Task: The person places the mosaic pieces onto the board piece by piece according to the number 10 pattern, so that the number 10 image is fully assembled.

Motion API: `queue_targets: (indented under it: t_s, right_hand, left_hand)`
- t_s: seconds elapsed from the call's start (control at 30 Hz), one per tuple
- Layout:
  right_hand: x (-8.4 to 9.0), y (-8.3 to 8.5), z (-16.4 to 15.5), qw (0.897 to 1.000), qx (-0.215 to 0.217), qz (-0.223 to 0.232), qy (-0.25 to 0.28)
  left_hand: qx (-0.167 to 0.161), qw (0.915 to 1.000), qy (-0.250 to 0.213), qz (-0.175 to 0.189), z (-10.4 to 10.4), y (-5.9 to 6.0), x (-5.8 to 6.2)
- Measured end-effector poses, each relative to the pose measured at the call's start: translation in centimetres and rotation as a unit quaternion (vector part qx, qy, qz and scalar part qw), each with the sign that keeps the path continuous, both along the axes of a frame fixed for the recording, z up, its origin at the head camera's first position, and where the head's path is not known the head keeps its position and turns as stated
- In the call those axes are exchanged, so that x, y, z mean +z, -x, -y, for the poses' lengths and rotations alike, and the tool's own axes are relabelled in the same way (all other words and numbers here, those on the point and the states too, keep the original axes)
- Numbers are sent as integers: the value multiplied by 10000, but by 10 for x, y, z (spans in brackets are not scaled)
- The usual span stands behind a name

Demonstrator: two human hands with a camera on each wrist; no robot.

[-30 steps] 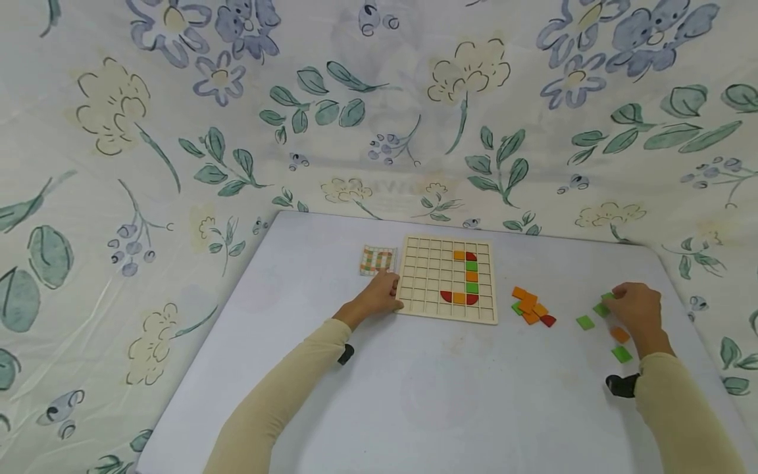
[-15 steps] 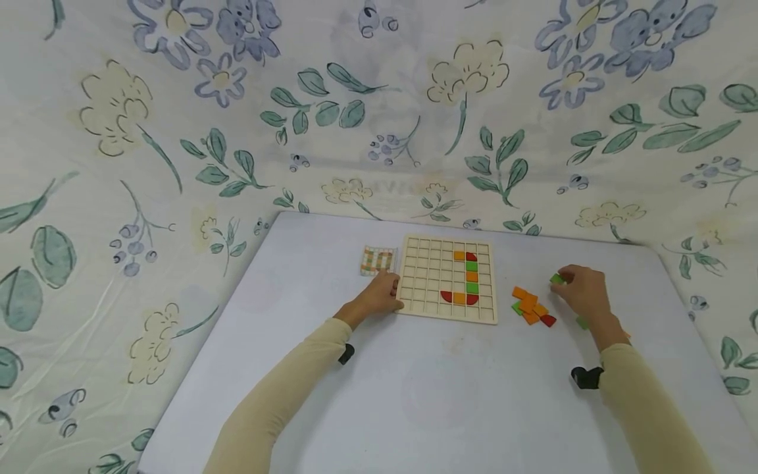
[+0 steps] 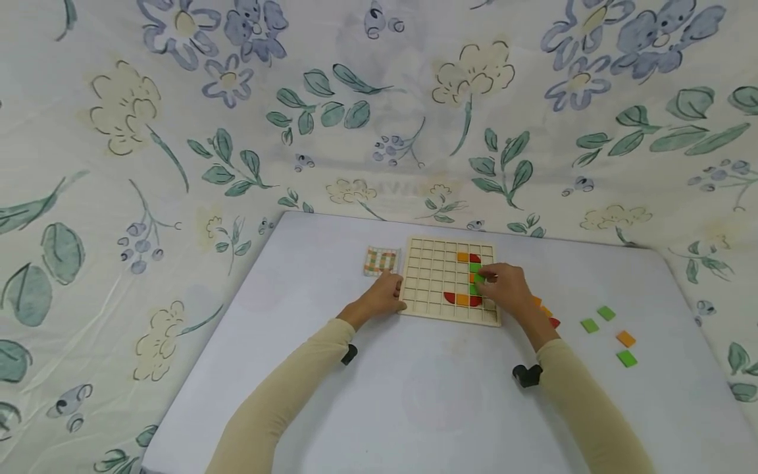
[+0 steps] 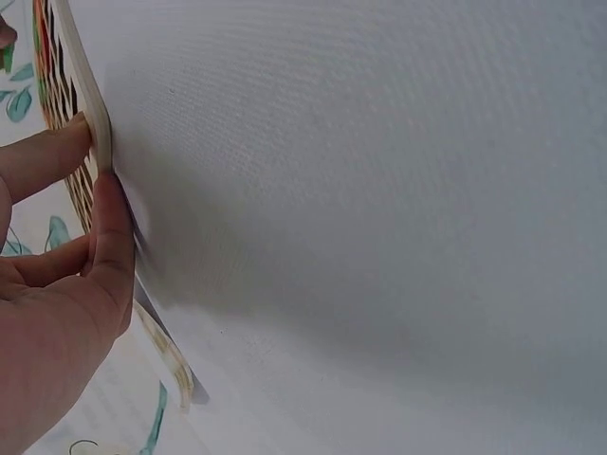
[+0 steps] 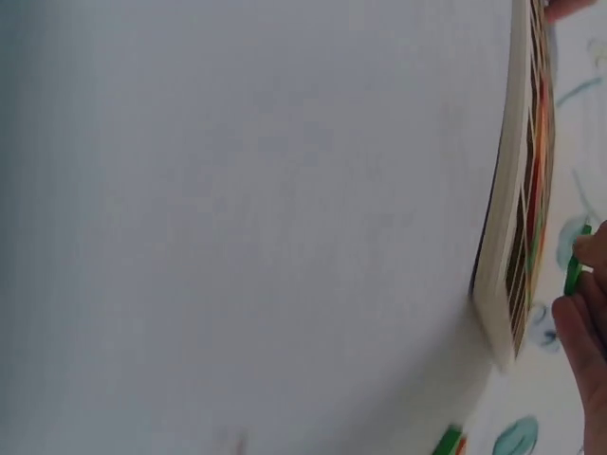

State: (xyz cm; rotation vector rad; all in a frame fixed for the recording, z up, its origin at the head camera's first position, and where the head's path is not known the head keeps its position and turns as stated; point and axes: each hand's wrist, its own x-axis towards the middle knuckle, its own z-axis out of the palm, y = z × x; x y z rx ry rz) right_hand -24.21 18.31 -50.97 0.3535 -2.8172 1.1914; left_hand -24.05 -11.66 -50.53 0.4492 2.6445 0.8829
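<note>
A wooden grid board (image 3: 423,280) lies on the white table, with red, orange and green tiles set in its right half. My left hand (image 3: 380,296) holds the board's left edge; in the left wrist view the thumb (image 4: 112,213) presses the side and a finger (image 4: 62,150) rests on top. Over the board's right side, my right hand (image 3: 508,284) pinches a green tile (image 5: 575,270) between thumb and fingertips. In the right wrist view that tile is held apart from the board. The hand hides part of the tile column beneath.
A checked pattern card (image 3: 381,258) lies left of the board. Partly hidden behind the right forearm is a pile of orange tiles (image 3: 546,311) with a red one (image 3: 555,322). Farther right are loose green tiles (image 3: 589,325) and an orange tile (image 3: 626,339).
My right hand has picked up a green tile from the loose ones at the right and carried it left to above the board. My left hand stays at the board's edge.
</note>
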Motion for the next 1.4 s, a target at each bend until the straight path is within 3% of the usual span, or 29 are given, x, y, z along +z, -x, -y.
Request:
queue_targets:
  t_s: [0.43,0.87,1.4]
  right_hand:
    - [-2,1,46,9972,665,29,-336]
    - [-4,11,54,9944,677,-32,-814]
    - [-2,8,56,9919,710,-92,-1050]
  left_hand:
    - [88,9999,60,52,-1,0,-1]
    - [-43,10000,-37,-52,1,1,-5]
    - [50,10000,-8,24,2,0,-3]
